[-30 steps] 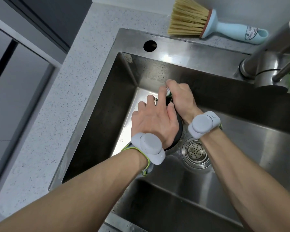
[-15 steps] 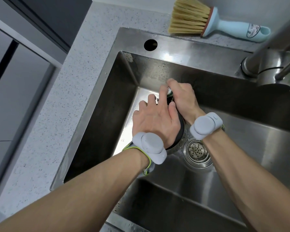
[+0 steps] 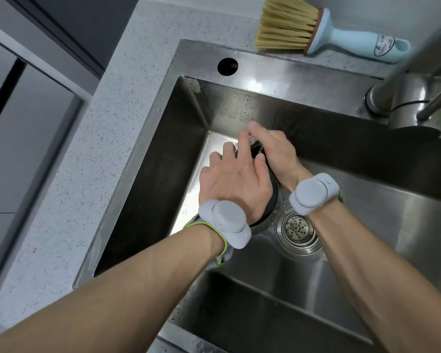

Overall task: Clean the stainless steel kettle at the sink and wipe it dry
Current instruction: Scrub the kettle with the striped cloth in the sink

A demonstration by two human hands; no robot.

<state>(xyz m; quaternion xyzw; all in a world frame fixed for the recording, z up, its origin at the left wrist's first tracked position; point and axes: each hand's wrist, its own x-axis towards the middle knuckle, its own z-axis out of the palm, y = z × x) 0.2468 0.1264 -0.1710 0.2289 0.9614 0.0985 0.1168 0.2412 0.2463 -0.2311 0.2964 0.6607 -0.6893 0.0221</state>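
Observation:
The kettle lies low in the sink, left of the drain, and only its dark rounded edge shows beneath my hands. My left hand lies over the kettle's body, palm down, fingers spread and fairly straight, pressing on it. My right hand reaches in from the right and curls round a dark part at the kettle's far end. What exactly that part is stays hidden by the fingers. The fingertips of both hands are blurred.
A straw-bristle brush with a pale blue handle lies on the counter behind the sink. The steel faucet stands at the back right. The drain strainer sits just right of the kettle. A speckled counter runs along the left.
My right hand's fingers have shifted a little at the kettle's far end and now blur. My left hand stays pressed on the kettle with barely any movement.

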